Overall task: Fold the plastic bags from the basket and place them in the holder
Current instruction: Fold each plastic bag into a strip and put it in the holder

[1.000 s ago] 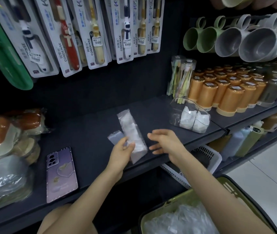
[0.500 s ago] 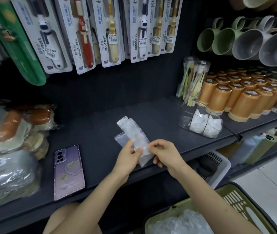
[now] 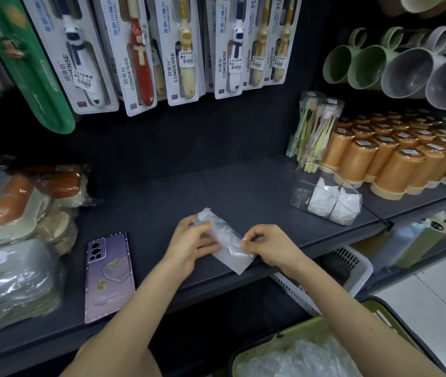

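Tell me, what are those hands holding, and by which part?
One folded plastic bag: the left hand grips its far end, the right hand pinches its right edge.

A single wide-angle head camera looks forward and down from close above onto a dark shop shelf. Hanging toothbrush packs fill the top of the frame. A green basket sits in the lower right corner, nearest the wearer.
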The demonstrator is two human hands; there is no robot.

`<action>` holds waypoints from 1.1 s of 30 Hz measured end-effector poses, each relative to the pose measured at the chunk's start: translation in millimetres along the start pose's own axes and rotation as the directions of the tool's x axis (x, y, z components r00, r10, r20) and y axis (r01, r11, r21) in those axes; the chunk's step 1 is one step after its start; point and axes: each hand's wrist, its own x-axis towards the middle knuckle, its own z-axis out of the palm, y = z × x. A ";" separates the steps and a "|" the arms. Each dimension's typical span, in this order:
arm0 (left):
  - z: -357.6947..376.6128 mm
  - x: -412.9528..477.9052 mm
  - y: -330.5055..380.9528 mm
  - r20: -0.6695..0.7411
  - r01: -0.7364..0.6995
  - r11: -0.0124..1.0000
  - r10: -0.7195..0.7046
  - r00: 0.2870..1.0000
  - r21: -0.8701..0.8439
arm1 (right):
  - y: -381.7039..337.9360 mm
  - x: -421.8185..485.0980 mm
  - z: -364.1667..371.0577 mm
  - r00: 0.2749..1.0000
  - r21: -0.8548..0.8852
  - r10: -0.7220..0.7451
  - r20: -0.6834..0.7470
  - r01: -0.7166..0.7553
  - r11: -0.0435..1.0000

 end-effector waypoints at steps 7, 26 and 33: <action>-19.1 11.6 6.8 -0.201 -0.236 0.735 0.453 0.868 0.636 | -7.2 7.8 -1.9 0.996 -0.184 -0.082 0.044 0.089 0.979; 3.6 -6.9 -41.3 0.273 -0.283 -0.001 0.275 0.922 0.959 | 22.9 -16.0 16.9 0.760 -0.546 -0.531 -0.376 0.281 0.789; 4.5 -8.9 -40.5 0.258 -0.271 0.009 0.268 0.928 0.963 | 46.2 -4.5 31.2 0.638 -0.764 -0.716 -0.283 0.301 0.571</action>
